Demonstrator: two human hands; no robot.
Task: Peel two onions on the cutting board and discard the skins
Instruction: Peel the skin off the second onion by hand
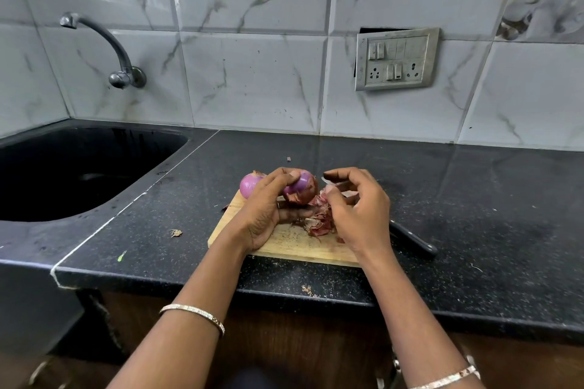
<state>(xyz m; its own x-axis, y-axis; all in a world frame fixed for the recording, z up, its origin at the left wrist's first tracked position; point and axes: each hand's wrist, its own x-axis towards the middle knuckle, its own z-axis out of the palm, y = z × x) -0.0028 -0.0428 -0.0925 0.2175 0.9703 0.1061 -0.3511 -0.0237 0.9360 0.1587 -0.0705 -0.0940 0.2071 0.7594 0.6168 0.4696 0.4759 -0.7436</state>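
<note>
Held onion: (300, 190) raised just above the board (284, 245), in the left hand (268, 211); purple flesh bare on its near-left side, dark brown skin on its right and lower side.
Left hand: fingers and thumb curled round the onion, thumb on top.
Right hand: (360, 211) just right of the onion, fingers curled, thumb tip close to the forefinger. I cannot tell whether a flake is pinched between them.
Key relation: the unpeeled patch faces the right hand, so that hand is the nearer one for the next strip. The onion's long axis cannot be told under the fingers.
2nd onion: (250, 185) on the board's far-left corner, beside the left hand, looking fully purple from here.
Skins: (319, 223) heaped on the board below and between the 2 hands, not yet discarded.
Knife: (414, 241) dark handle pokes out right of the board, under the right wrist.
Sink: (47, 148) well left of the board; dark basin, contents not discernible.
Progress: probably 1 onion done and the other half peeled.
</note>
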